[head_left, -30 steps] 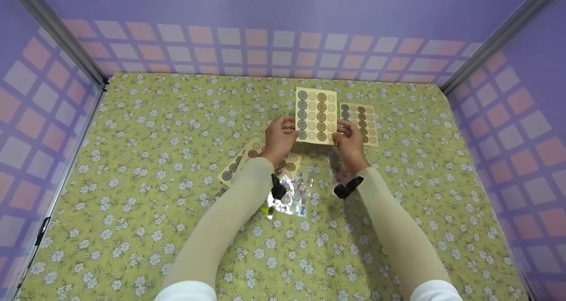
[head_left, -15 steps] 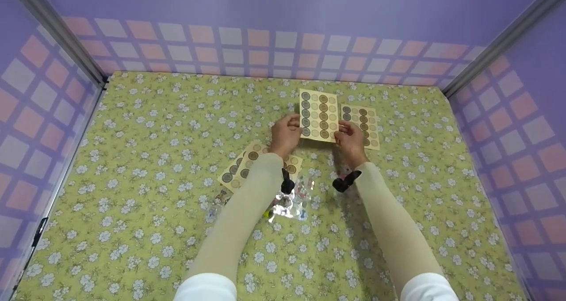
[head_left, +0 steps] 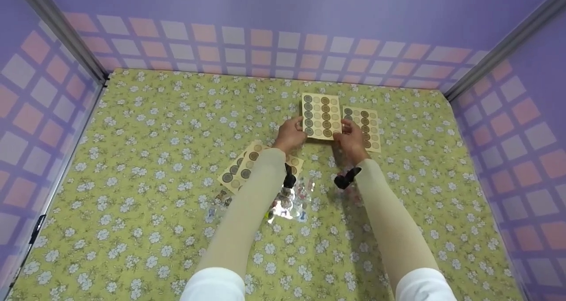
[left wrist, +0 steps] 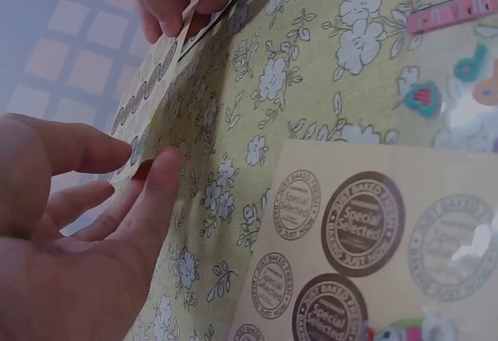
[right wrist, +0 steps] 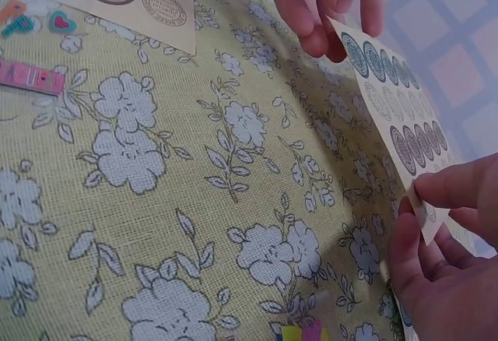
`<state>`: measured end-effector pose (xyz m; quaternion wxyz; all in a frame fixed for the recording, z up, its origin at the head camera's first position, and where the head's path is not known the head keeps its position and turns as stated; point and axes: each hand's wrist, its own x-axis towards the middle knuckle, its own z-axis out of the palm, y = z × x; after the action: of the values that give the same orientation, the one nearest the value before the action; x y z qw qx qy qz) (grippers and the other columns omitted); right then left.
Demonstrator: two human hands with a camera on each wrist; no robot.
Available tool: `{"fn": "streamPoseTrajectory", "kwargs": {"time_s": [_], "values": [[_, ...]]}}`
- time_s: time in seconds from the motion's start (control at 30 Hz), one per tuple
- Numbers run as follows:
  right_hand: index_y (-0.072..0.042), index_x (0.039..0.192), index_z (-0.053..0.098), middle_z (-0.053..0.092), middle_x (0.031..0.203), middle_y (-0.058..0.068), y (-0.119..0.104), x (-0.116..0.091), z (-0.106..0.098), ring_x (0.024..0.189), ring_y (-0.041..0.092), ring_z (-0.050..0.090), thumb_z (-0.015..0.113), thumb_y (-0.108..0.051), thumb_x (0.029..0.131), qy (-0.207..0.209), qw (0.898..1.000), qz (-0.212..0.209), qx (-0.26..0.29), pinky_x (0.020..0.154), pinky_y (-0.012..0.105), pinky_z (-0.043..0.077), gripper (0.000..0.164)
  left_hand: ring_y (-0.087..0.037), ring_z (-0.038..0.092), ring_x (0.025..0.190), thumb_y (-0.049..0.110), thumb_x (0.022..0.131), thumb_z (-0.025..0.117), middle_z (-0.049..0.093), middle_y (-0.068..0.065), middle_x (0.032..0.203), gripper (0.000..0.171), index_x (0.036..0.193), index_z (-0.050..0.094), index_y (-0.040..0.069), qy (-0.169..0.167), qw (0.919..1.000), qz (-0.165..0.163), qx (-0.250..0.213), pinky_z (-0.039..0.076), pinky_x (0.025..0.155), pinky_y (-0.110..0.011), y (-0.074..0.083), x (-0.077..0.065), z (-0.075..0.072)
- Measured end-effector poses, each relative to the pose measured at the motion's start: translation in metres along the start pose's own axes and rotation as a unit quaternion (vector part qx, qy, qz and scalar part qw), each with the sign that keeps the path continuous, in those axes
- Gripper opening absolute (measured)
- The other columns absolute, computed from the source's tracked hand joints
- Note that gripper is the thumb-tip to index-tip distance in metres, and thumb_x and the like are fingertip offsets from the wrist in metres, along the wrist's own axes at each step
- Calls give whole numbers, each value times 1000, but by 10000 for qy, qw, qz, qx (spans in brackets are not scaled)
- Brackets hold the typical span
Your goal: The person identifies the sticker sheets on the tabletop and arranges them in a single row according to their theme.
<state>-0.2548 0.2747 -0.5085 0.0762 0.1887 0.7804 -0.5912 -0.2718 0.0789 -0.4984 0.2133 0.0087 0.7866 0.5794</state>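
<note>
A cream sticker sheet [head_left: 322,115] with rows of round brown, grey and pale stickers is held tilted above the cloth. My left hand [head_left: 291,135] pinches its lower left corner, with the corner between thumb and fingers in the left wrist view. On the opposite lower corner, my right hand [right wrist: 451,255] grips the edge between thumb and fingers. Another sheet of round stickers [head_left: 372,131] lies flat just beyond the right hand. More round-sticker sheets [left wrist: 366,232] lie overlapping at the lower left, partly hidden by the left forearm.
Shiny clear sheets with colourful stickers [head_left: 287,209] lie below the left wrist, and another clear piece [head_left: 216,206] shows left of the forearm. The flowered cloth [head_left: 146,168] covers the table. Purple checked walls [head_left: 283,40] stand at the back and both sides.
The held sticker sheet has shifted slightly right and lower, towards the cloth. My left hand has moved right along with it; both hands are still on the sheet.
</note>
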Motion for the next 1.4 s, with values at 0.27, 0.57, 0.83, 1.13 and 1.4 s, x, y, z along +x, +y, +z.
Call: {"fn": "streamPoseTrajectory", "kwargs": {"time_s": [0.27,0.57,0.83,1.13,1.4], "values": [[-12,150,33,49,136,15,2,-3,5,97,19,60,57,-9,96,42,9998,109,-144,70,30,50,59,-10,38,52,-4,90,47,67,-9,108,61,148,40,15,-140,9996,-2,-241,34,52,-28,-3,-2,4],[-9,147,38,55,135,14,6,-4,15,106,22,61,60,-10,94,261,9995,41,-194,83,30,50,58,-9,36,49,1,94,42,55,0,73,61,152,32,16,-183,9985,-271,-447,32,49,-27,-3,-7,8],[-7,146,41,56,135,15,4,-5,15,108,22,60,66,-12,91,491,9961,-31,-734,86,32,53,60,-9,31,43,7,96,43,59,-11,129,57,151,36,18,-126,9988,-432,-189,31,46,-27,-5,-2,11],[1,116,57,58,103,17,-5,-5,11,90,24,55,68,-17,90,457,9880,-283,-1451,77,33,48,34,-11,22,38,10,93,47,55,0,59,61,152,33,16,117,9968,-561,565,24,40,-30,0,3,12],[-8,147,39,44,146,16,-11,-6,-8,122,31,53,60,-15,95,581,9898,-249,-1281,91,42,50,57,-26,52,123,20,94,57,48,-16,143,59,148,37,5,355,9859,200,1621,45,103,-39,12,-14,1]]}}
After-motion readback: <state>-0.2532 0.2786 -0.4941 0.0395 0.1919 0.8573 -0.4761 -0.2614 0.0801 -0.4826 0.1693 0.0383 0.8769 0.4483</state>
